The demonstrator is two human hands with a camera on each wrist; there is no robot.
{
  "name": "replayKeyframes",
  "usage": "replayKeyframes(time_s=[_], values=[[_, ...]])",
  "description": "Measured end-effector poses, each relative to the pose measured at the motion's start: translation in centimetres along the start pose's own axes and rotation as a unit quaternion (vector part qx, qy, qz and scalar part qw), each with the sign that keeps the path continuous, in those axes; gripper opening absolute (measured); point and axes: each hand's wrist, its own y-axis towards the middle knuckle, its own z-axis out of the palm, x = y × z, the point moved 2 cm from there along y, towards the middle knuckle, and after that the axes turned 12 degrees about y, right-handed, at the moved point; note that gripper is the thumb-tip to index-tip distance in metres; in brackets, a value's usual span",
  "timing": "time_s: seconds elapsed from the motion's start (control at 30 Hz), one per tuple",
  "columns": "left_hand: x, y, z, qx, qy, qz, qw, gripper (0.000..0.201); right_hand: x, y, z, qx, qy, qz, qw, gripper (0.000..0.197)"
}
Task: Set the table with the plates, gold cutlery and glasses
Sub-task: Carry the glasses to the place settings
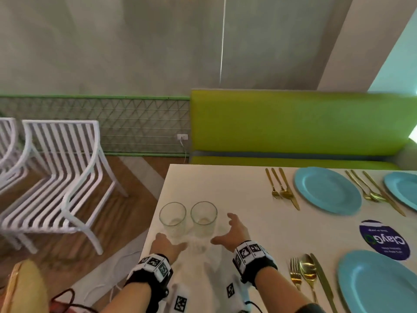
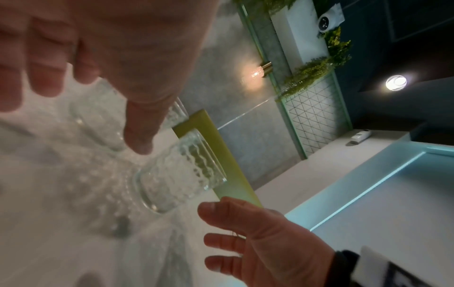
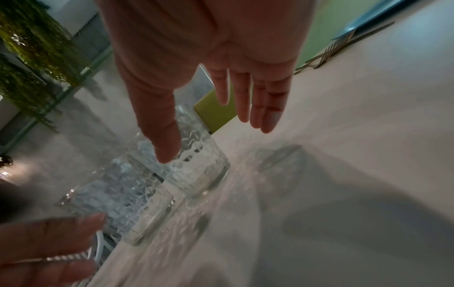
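Two glasses [image 1: 188, 219] stand between both spread hands [image 1: 200, 238].

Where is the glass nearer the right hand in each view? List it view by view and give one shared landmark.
Head: the right-hand glass stands lower centre on the white table, just left of the open right hand.
Left wrist: centre, above the right hand.
Right wrist: centre, under the thumb.
Shared landmark: the second glass beside it.
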Motion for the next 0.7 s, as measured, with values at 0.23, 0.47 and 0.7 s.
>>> replayKeyframes(time_s=[0.23,0.47,0.7], values=[[-0.4,2.0,-0.9,-0.074,-0.128,0.025,0.989,0.078,0.2,2.3,2.5,0.010,0.028,-0.021,0.999,0.108],[-0.8,4.2,0.0,-0.088,-0.152,0.041,0.984,0.104,-0.1,4.2,3.3,0.012,0.054,-0.045,0.997,0.094],[-0.6,5.0,0.5,-0.110,-0.161,0.048,0.980,0.091,0.2,5.4,5.0,0.000,0.026,-0.090,0.996,0.087]])
